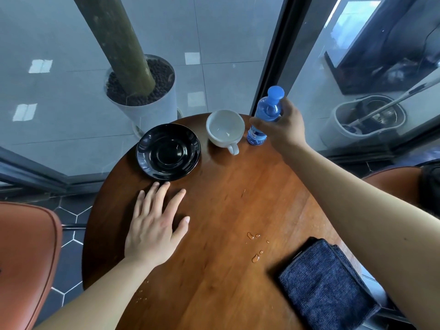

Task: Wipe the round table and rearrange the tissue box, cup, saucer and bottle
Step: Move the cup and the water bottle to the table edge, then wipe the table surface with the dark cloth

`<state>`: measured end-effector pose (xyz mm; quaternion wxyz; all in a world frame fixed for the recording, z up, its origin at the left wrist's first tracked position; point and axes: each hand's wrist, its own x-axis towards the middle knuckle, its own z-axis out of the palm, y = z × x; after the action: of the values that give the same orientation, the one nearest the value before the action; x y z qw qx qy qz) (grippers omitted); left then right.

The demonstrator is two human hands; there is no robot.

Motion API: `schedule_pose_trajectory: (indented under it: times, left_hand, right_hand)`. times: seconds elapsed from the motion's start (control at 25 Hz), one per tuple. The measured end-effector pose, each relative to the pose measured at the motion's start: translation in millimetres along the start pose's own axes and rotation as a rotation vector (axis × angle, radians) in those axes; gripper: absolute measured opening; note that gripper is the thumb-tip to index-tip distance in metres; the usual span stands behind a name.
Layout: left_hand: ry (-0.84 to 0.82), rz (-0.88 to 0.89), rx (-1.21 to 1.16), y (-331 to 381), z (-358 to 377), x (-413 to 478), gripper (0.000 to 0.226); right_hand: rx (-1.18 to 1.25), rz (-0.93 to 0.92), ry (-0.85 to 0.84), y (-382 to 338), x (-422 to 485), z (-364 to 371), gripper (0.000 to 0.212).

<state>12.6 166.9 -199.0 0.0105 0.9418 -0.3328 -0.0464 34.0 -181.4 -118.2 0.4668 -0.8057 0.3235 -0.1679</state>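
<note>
A round brown wooden table (221,198) fills the middle of the view. At its far edge stand a black saucer (168,151), an empty white cup (225,128) with its handle toward me, and a blue-capped water bottle (267,110). My right hand (283,126) is wrapped around the bottle's middle; the bottle stands upright on the table. My left hand (154,225) lies flat on the wood with fingers spread, its fingertips just short of the saucer's near rim. A folded dark blue cloth (326,284) lies at the near right. No tissue box is in view.
Water drops (254,244) dot the wood near the cloth. Glass walls stand right behind the table, with a potted trunk (140,91) and a mop bucket (366,117) beyond. Brown chairs flank the table at left (26,253) and right (392,186).
</note>
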Motion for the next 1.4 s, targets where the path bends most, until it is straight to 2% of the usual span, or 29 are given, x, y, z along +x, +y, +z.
schedule_pose_trajectory:
  times: [0.2,0.4,0.52,0.72,0.92,1.08,1.28,1.32,1.4]
  left_hand:
    - [0.003,0.001,0.0,-1.0,0.1,-1.2,0.064]
    - [-0.002,-0.002,-0.008,0.4,-0.9,0.5,0.064]
    - [-0.01,-0.008,-0.011,-0.1,0.3,-1.7,0.066]
    - [-0.001,0.003,-0.063,0.9,-0.7,-0.4,0.068]
    - [-0.028,0.002,-0.038,5.8,0.5,0.0,0.064]
    - [-0.047,0.035,-0.134,47.2,-13.2,-39.6,0.062]
    - [-0.102,0.139,-0.126,99.1,12.9,-149.4,0.069]
    - [-0.107,0.139,-0.099,100.9,16.9,-158.3,0.071]
    - [-0.074,0.131,-0.066,101.4,19.3,-163.1,0.072]
  right_hand:
    - [0.006,0.02,-0.028,-0.1,-2.2,0.3,0.06]
    - [0.066,0.166,-0.086,0.2,-30.4,-24.4,0.079]
    - [0.06,0.254,-0.076,10.0,-87.4,-47.7,0.072]
    - [-0.179,0.248,-0.117,35.3,-212.5,-82.7,0.059]
    - [-0.594,0.136,-0.045,74.9,-304.2,-104.9,0.063]
    - [-0.918,0.148,-0.252,116.1,-315.3,-84.0,0.08]
    - [-0.962,0.088,-0.153,135.7,-328.3,-68.9,0.077]
    - [-0.945,0.045,-0.18,131.3,-343.2,-63.2,0.076]
    - [-0.942,-0.188,-0.28,127.6,-385.2,-55.9,0.075]
